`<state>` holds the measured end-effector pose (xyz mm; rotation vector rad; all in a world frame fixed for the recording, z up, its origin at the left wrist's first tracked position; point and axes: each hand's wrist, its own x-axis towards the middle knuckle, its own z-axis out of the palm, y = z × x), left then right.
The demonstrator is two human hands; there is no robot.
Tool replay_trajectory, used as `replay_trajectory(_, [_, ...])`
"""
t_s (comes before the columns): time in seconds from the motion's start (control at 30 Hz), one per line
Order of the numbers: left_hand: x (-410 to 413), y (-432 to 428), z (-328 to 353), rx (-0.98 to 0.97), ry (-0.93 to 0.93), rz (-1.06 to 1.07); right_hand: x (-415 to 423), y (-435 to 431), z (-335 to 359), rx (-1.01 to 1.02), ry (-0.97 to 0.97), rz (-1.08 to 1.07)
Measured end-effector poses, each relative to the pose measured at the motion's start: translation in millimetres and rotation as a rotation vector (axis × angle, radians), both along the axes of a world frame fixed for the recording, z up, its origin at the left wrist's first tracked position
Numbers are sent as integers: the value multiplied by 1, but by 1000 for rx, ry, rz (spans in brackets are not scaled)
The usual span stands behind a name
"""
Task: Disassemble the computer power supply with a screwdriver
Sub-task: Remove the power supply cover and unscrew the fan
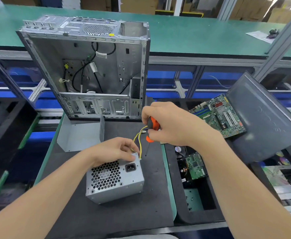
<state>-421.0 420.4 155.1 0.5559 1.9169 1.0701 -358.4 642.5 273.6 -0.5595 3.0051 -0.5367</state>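
Now, an open case (89, 66) is standing at the back of the black mat (106, 218). To the right, a black tray (210, 216) is holding a green board (195, 166) in its upper compartment. The supply (117, 183) is sitting on the mat, under the left hand (113, 150), which is gripping its top edge beside the wires (139, 137). The right hand (172, 125) is clenching the screwdriver (152, 125), tip down, just right of the supply.

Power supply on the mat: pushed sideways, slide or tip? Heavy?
The power supply is a squat metal box flat on the dark mat, so it probably slides rather than tips. Its steel casing looks rigid, likely heavy for its size. Its loose wires would probably flop and trail.
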Motion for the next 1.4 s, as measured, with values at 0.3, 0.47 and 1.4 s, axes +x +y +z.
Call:
replay_trajectory(0.3, [13, 2, 18, -119, 96, -50, 1, 23, -17, -77, -37, 63])
replay_trajectory(0.47, [23, -1, 23, -91, 52, -26, 7, 36, -23, -96, -46, 75])
replay_trajectory(1.4, [69, -10, 47, -266, 380, 95, 2, 25, -25, -114, -8, 154])
